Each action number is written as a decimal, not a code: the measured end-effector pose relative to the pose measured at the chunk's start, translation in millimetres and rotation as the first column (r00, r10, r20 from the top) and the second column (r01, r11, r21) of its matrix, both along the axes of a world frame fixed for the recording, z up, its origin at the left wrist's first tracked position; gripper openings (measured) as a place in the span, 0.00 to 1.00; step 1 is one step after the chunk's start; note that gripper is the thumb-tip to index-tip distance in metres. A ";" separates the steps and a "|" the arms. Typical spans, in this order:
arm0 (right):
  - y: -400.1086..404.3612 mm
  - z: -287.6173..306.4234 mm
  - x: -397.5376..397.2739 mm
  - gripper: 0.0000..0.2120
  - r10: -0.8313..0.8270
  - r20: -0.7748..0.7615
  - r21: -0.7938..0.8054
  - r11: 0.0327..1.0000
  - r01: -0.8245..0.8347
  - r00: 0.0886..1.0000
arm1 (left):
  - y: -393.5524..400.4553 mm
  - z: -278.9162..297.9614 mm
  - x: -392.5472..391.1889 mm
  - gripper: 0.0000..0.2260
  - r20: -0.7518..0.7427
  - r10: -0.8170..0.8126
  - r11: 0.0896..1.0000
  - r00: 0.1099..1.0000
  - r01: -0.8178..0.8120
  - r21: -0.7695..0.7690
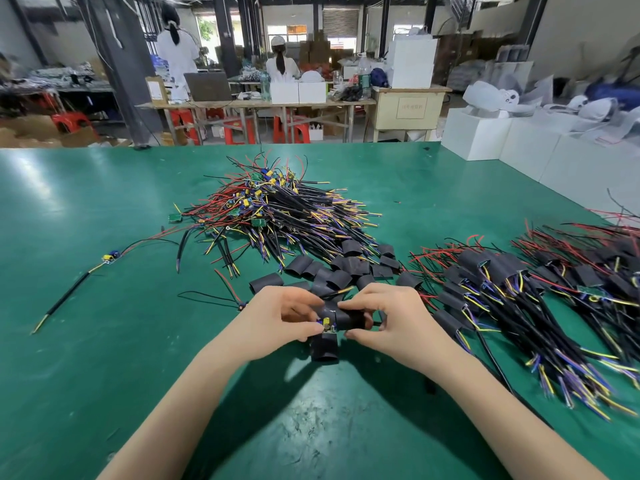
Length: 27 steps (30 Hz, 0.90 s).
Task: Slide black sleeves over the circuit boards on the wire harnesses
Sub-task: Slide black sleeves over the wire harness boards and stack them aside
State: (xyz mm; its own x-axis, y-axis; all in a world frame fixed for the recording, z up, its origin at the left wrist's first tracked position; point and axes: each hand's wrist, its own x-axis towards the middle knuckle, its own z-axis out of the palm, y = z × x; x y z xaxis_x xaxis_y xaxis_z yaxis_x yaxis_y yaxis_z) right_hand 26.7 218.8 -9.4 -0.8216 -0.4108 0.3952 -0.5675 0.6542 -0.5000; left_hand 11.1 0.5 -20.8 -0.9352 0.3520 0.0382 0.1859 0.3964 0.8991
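Over the green table (104, 341), my left hand (277, 320) pinches a small circuit board (327, 325) with a yellow part on it. My right hand (391, 320) grips a black sleeve (349, 318) right beside that board, its mouth touching the board's end. Another loose black sleeve (325, 348) lies just under my hands. Several empty sleeves (332, 271) are scattered behind them. A big pile of bare harnesses (277, 209) with red, black, yellow and purple wires sits further back. Sleeved harnesses (502, 289) lie in a heap to the right.
A single harness (86, 271) lies alone at the left. White boxes (519, 140) line the table's far right edge. Beyond the table stand wooden benches (256, 105), red stools and two people in white coats with their backs turned.
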 end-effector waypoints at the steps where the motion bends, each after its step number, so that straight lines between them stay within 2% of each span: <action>1: -0.2 0.2 0.2 0.17 0.002 0.005 0.007 1.000 -0.002 1.000 | 0.3 1.1 0.6 0.09 -0.026 -0.005 1.000 1.000 0.004 -0.007; 7: 2.6 0.0 -0.8 0.16 -0.030 0.054 -0.051 0.998 0.033 0.998 | 4.3 5.0 5.2 0.07 -0.170 0.025 0.999 0.985 -0.020 0.032; 11: 7.6 0.9 -0.4 0.15 -0.082 0.164 -0.138 0.985 0.106 0.983 | 6.4 6.3 6.8 0.09 -0.251 0.014 0.999 0.968 -0.001 0.053; 15: 10.9 3.9 -1.5 0.14 -0.097 0.128 -0.089 0.990 0.109 0.987 | 8.4 5.6 7.0 0.10 -0.307 0.027 0.999 0.951 -0.014 0.042; 27: 4.0 2.4 1.4 0.16 -0.073 0.035 -0.039 0.996 0.075 0.997 | 7.9 3.5 4.1 0.07 -0.217 0.044 0.988 0.975 -0.011 0.154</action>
